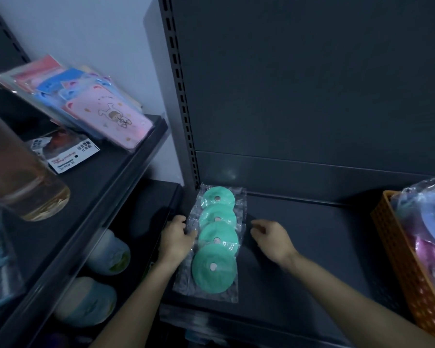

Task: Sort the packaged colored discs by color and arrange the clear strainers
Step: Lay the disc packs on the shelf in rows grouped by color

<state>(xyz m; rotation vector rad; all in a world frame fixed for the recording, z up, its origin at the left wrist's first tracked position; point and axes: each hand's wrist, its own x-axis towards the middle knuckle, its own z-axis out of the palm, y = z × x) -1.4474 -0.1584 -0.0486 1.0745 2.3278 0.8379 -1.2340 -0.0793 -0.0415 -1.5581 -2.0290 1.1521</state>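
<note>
Green packaged discs [217, 239] between left grip [176, 237], touching, and spread, empty right grip [271, 238].

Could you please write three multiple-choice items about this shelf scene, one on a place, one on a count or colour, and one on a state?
1. Where does the orange basket stand?
A. at the shelf's right end
B. on the upper left shelf
C. between the hands

2. How many green discs lie in the row?
A. two
B. four
C. six

3. What is the right hand doing?
A. gripping a disc
B. reaching into the basket
C. hovering empty beside the row

Answers: 1 A, it sits at the right edge of the frame. 2 B, four overlapping discs show. 3 C, its fingers are loosely curled, touching nothing.
</note>
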